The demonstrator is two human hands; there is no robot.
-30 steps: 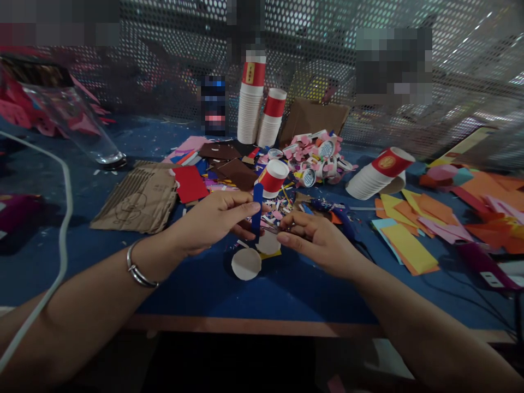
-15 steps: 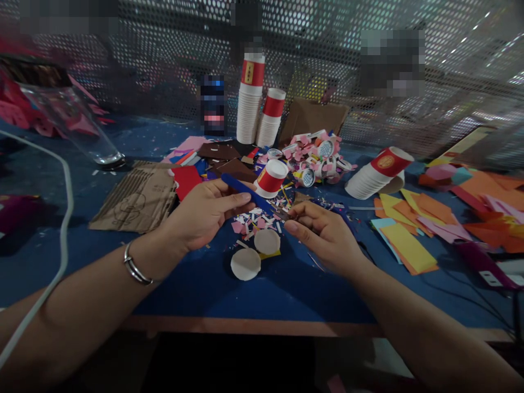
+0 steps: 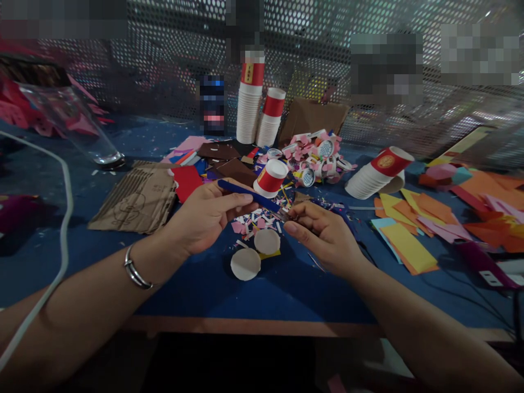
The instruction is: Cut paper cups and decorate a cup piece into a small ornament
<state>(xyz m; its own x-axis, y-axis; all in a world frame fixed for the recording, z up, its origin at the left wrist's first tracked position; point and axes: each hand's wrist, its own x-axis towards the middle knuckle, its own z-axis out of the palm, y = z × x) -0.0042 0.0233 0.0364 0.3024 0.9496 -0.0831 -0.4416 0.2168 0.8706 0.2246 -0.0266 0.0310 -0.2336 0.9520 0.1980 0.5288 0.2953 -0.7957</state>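
Note:
Pinched in my left hand is a narrow dark blue strip, which slants down to the right. My right hand is closed around a small metal tool, seemingly scissors, whose blades meet the right end of the strip. Most of the tool is hidden by the fingers. Below the hands lie two round whitish discs, with a bit of yellow paper beside them. An upside-down red and white paper cup stands just behind the strip, near scattered paper scraps.
Stacked cups stand at the back, and another stack leans at the right. Flattened cardboard and a glass bottle are on the left. Coloured paper lies right. A white cable crosses the left side.
The blue strip has shifted slightly, and its right end now reaches the blades near my right hand. Both hands remain in nearly the same places.

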